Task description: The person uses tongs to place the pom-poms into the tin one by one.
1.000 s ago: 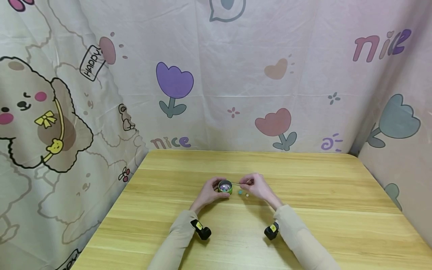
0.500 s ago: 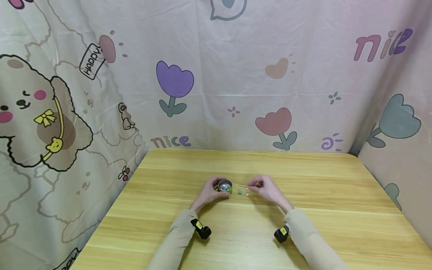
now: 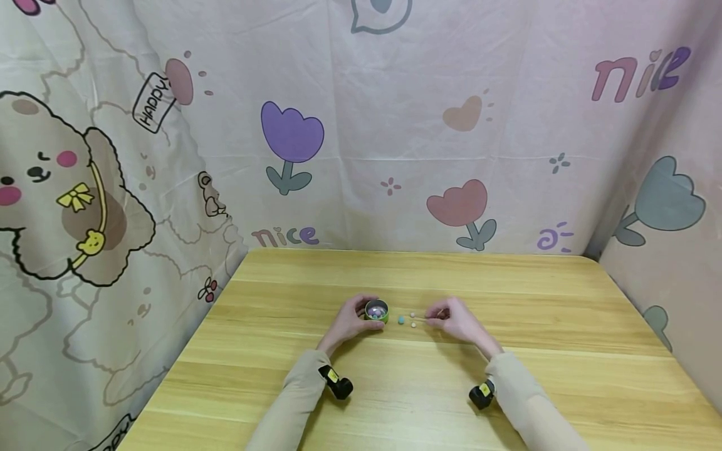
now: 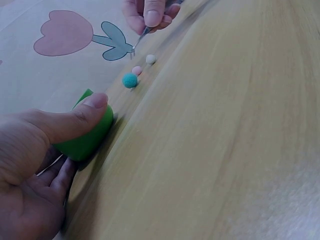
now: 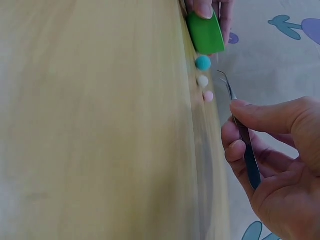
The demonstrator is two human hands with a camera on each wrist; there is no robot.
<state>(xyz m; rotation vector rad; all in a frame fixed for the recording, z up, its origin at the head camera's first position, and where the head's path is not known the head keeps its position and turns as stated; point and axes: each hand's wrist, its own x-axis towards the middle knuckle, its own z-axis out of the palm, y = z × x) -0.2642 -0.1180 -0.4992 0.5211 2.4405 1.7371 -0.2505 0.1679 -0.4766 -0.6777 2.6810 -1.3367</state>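
My left hand point(image 3: 347, 321) grips a small green round container point(image 4: 90, 135), thumb on the near side and fingers round the far side. Seen from above in the head view, it is open at the top, with small pale purple and bluish things inside. My right hand point(image 3: 459, 322) pinches slim dark tweezers point(image 5: 244, 142) between thumb and fingers. Their bent tips stand slightly apart, and nothing shows between them. Between the hands, a teal pompom point(image 5: 203, 63), a smaller white pompom point(image 5: 202, 81) and a pink pompom point(image 5: 208, 96) lie on the table.
The light wooden table point(image 3: 361, 388) reaches back to a printed cloth point(image 3: 372, 125) hanging behind it. More printed cloth point(image 3: 169, 188) hangs along the left side. A black camera is strapped at each wrist.
My right hand has moved right and slightly nearer, drawing the tweezers away from the container. A small pompom near their tips now shows. The left hand and container have stayed put.
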